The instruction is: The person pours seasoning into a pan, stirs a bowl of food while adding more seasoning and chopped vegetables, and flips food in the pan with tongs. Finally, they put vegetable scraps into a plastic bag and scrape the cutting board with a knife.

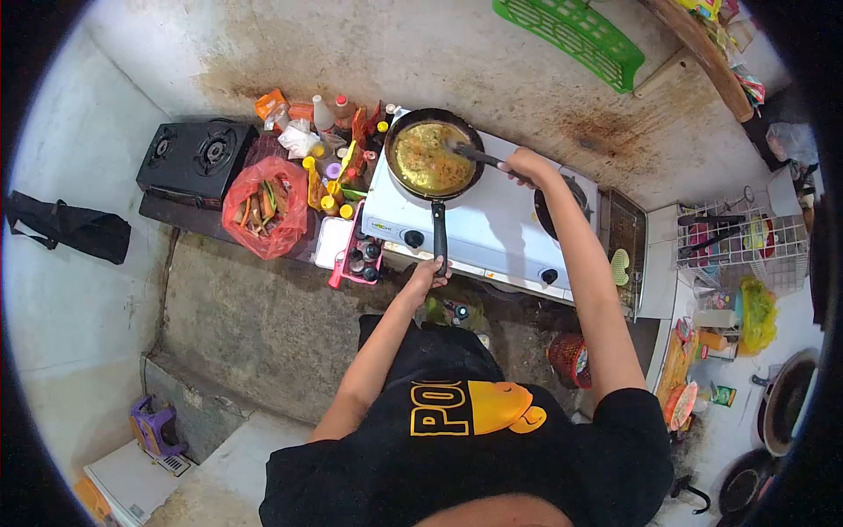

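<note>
A dark frying pan (479, 133) sits on the left burner of a white two-burner gas stove (509, 230). In it lies a yellow, egg-like food (426, 158) in bubbling oil. My left hand (428, 273) is closed around the end of the pan's black handle. Over the pan's right rim, my right hand (527, 167) grips a black spatula (479, 155) by its handle. The spatula's head is in the pan at the food's right side and looks blurred. The right burner (562, 206) is partly hidden by my right forearm.
Left of the stove stand several sauce bottles (342, 110), a pink caddy (362, 255) and a red plastic bag (263, 211) of vegetables. A black stove (198, 158) is farther left. A wire dish rack (742, 241) stands right; a green rack (575, 35) hangs above.
</note>
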Available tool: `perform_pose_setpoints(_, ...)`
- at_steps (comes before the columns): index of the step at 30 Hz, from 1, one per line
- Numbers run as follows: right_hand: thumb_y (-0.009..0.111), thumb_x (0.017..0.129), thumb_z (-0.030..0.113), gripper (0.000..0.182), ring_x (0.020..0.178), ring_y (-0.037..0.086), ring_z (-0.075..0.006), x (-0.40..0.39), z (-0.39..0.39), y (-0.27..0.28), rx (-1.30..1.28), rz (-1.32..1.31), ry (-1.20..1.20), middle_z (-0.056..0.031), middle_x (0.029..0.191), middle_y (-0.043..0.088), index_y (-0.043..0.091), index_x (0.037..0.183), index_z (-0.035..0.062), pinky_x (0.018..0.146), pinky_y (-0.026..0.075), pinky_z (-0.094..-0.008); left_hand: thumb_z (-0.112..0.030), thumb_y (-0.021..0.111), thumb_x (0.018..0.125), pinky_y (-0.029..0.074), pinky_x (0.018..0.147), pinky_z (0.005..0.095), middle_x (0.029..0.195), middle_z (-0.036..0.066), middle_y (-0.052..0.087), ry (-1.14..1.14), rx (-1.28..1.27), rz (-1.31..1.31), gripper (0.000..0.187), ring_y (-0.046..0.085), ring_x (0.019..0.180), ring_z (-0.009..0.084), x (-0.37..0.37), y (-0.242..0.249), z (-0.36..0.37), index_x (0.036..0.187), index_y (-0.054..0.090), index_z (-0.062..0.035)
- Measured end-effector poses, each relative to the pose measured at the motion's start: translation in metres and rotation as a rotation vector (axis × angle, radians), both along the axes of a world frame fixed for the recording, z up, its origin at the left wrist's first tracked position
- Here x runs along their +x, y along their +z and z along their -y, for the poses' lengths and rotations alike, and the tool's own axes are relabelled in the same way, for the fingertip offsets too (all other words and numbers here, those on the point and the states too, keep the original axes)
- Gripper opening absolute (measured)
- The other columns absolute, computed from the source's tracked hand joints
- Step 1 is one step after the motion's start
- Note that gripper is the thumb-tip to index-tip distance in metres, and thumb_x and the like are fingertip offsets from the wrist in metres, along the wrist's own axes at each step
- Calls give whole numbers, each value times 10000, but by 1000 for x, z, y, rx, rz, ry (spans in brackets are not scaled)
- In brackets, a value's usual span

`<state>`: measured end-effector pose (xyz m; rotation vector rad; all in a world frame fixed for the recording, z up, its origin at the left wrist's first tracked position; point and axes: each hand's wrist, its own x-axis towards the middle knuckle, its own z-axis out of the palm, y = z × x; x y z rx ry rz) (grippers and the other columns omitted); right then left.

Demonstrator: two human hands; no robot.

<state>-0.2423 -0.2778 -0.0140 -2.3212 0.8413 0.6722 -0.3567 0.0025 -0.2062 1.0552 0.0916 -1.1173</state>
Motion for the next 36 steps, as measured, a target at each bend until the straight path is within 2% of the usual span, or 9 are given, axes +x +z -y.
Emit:
perform_pose_setpoints(1,602,812,313,269,540,509,-166,5,-1,-1,142,-21,-106,-49,695,560,553,788,50,424,369,-345,-365,436,949,427,617,223,744,-10,583,3,-5,-8,345,529,631,92,1,-1,1,979,587,-56)
perform_pose_setpoints(13,528,878,275,227,491,493,-192,44,-14,-69,547,-72,-440,-65,689,558,526,879,48,411,374,-340,-356,435,952,405,594,231,733,-7,569,-2,46,38,347,486,605,91,4,22,-2,937,580,-42)
perform_pose_setpoints(16,560,827,208,182,531,532,-228,45,-16,-63,392,0,-397,-109,689,556,549,813,27,443,408,-381,-354,431,953,406,605,230,736,-8,573,-11,38,22,343,488,608,90,3,14,-1,941,584,-47)
perform_pose_setpoints(19,621,703,165,154,684,645,-322,37,-21,-30,-356,232,-64,-158,749,615,645,774,30,561,516,-404,-356,429,954,404,602,224,737,-5,577,-7,61,17,349,487,605,89,2,13,-1,940,589,-46)
perform_pose_setpoints(20,621,703,165,154,684,645,-322,31,-25,-30,-359,231,-64,-158,749,615,645,774,30,561,516,-404,-357,429,954,402,600,221,737,-6,577,-6,75,21,353,485,601,88,2,15,-1,942,589,-43)
perform_pose_setpoints(22,624,683,153,173,773,643,-332,12,-34,-32,-895,548,313,-139,790,625,659,808,39,603,517,-420,-359,428,954,401,597,218,737,-7,577,-7,83,25,357,484,596,86,2,17,0,945,589,-39)
perform_pose_setpoints(26,561,750,150,158,802,590,-286,-1,-60,-49,-1255,441,506,-70,822,591,648,835,49,651,456,-486,-359,421,956,404,618,220,743,-10,568,-33,23,14,335,490,621,90,5,8,-2,955,578,-63)
perform_pose_setpoints(31,532,789,171,280,854,541,-287,-28,-83,-60,-1345,410,758,-143,1017,548,637,992,8,689,435,-455,-357,423,953,405,632,229,753,-5,560,-31,69,22,313,499,653,98,3,10,0,966,569,-81)
perform_pose_setpoints(36,545,781,155,228,854,556,-289,-22,-83,-61,-1259,352,677,-86,964,549,636,949,31,703,454,-470,-352,409,960,375,564,200,726,-23,568,12,44,24,339,456,573,77,1,16,-1,937,586,-64)
